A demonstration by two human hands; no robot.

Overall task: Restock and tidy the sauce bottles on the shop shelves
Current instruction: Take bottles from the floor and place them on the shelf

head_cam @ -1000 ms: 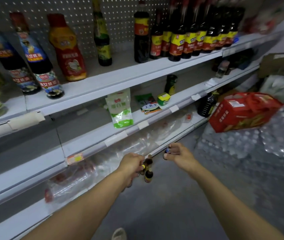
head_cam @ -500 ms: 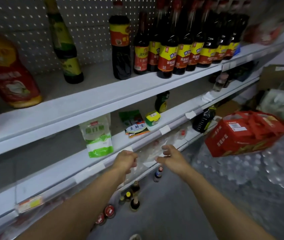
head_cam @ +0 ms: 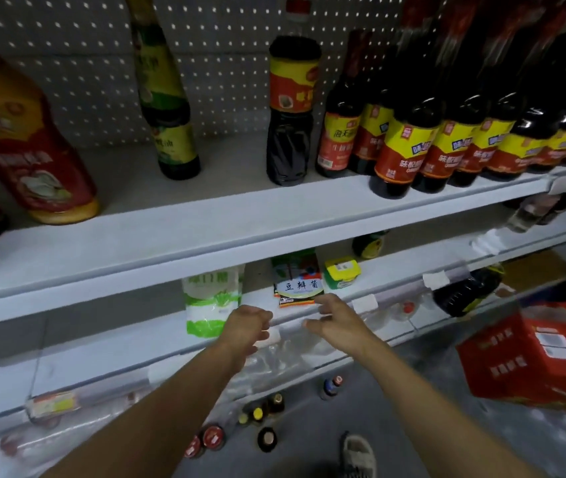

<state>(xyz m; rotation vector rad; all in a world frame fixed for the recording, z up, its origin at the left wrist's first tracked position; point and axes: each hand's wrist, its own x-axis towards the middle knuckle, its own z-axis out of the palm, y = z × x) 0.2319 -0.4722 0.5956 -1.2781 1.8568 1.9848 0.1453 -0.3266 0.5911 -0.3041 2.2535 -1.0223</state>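
Note:
Both my hands are raised in front of the middle shelf [head_cam: 388, 288] and hold nothing. My left hand [head_cam: 247, 327] has loosely curled fingers just right of a white and green bag [head_cam: 211, 301]. My right hand [head_cam: 338, 320] is spread, its fingers near a sauce packet [head_cam: 297, 289] lying on that shelf. Several small sauce bottles [head_cam: 262, 414] stand on the floor below, by the bottom shelf. On the top shelf [head_cam: 205, 215] a row of dark soy bottles [head_cam: 409, 146] stands at the right, beside a taller dark bottle [head_cam: 292, 112].
A green glass bottle [head_cam: 166, 98] and a red and yellow bottle [head_cam: 28, 139] stand further left on the top shelf. A red carton [head_cam: 537, 357] rests on wrapped water packs at the right. A yellow-green box [head_cam: 342, 272] sits on the middle shelf. My sandalled foot [head_cam: 357, 455] is below.
A second ago both hands held small bottles low near the floor. Those bottles now stand on the floor, and my empty hands have risen to the middle shelf.

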